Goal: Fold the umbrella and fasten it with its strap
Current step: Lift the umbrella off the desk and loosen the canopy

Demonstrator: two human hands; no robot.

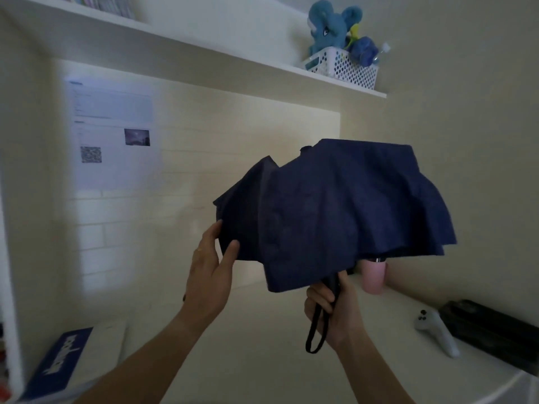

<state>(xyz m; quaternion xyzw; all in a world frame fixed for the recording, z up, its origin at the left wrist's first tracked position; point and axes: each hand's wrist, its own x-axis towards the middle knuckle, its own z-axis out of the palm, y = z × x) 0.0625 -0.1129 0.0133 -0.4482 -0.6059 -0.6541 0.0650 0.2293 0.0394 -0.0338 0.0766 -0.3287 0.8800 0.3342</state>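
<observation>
You can read nothing for certain: the white lettering on the blue box (62, 363) and the sheet (112, 132) with a QR code above it are blurred.

The room is dim and soft, its brightest light a cool strip glowing under the shelf (204, 51) well above the left hand (208, 275), washing the tiled wall and fading downward. The navy umbrella (335, 211) above the right hand (332, 310) reads as a dark, nearly detailless mass, shading the pink cup (374, 277) just beside that hand. The picture is slightly blurred throughout, with wide-angle bending of the shelf and desk edges and the papers (112, 132) up and left of the left hand too smeared to read.
</observation>
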